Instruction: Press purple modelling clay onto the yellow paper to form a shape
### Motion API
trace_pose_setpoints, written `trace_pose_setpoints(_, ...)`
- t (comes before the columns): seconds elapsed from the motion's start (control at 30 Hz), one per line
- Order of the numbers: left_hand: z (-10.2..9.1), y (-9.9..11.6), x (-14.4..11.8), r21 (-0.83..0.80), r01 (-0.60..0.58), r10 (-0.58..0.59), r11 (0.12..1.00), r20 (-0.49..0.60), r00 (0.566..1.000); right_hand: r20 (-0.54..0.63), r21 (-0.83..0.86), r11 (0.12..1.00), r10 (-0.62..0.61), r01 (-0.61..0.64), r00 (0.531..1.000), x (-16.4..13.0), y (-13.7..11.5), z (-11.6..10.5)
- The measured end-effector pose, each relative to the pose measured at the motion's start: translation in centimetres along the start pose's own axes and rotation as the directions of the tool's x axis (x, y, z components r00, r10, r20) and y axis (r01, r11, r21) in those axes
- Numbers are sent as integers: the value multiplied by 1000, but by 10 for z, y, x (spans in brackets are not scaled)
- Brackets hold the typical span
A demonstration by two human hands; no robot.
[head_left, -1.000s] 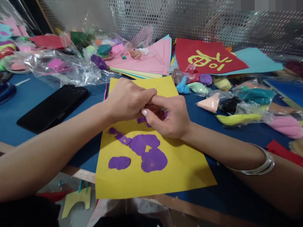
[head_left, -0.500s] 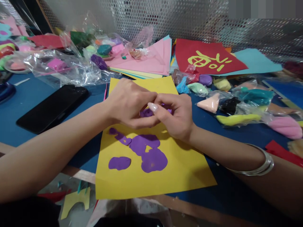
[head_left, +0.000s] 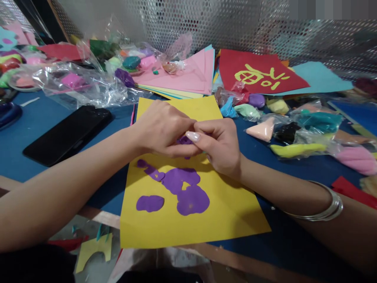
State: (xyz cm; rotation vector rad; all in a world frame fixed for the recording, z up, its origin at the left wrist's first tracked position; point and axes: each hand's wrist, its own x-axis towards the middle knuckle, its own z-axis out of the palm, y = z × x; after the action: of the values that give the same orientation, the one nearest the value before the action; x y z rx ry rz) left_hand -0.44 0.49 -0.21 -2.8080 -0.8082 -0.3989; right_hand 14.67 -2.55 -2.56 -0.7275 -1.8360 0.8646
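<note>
Over the upper half of a yellow paper sheet [head_left: 229,220], my two hands meet with their fingertips together. My left hand [head_left: 165,127] has its fingers curled inward, touching the right fingers. My right hand [head_left: 222,143] is closed in a pinch, thumb pressed on the bent forefinger. What they pinch is hidden. Some purple clay [head_left: 184,140] shows in the gap between the hands; I cannot tell whether it is held or stuck on the sheet. Below lie a joined flat purple clay shape [head_left: 193,200] with a narrow arm and a separate purple oval [head_left: 150,203].
A black phone [head_left: 67,135] lies on the blue table at left. Bagged clay lumps [head_left: 318,120] crowd the right side. Behind are plastic bags [head_left: 88,84], pink paper [head_left: 188,72], a red sheet with yellow shapes [head_left: 262,70] and a perforated metal panel [head_left: 176,23].
My fingers have drawn closer together, and less purple shows in the gap between them. The right hand has shifted slightly; the clay shapes on the sheet look the same.
</note>
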Motion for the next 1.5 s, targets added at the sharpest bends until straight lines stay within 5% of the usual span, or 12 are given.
trace_pose_setpoints(0.33, 2, -3, 0, -45, -14, 10, 999, -78, 997, 41, -32, 998, -61, 63, 997, 0, -1, -1)
trace_pose_setpoints(0.73, 1, -1, 2, -34, 44, -45, 998, -41, 998, 59, 41, 997, -74, 72, 995, -4, 1, 3)
trace_pose_setpoints(1.1, 6, -1, 1, 20, 35, -30, 999, -186, 982, 29, 116, 993, -35, 31, 999, -3, 2, 7)
trace_pose_setpoints(1.5, 3, 3, -2, 62, 51, -31, 997, -284, 958, -36, -77, 997, -19, 17, 999, -3, 5, 5)
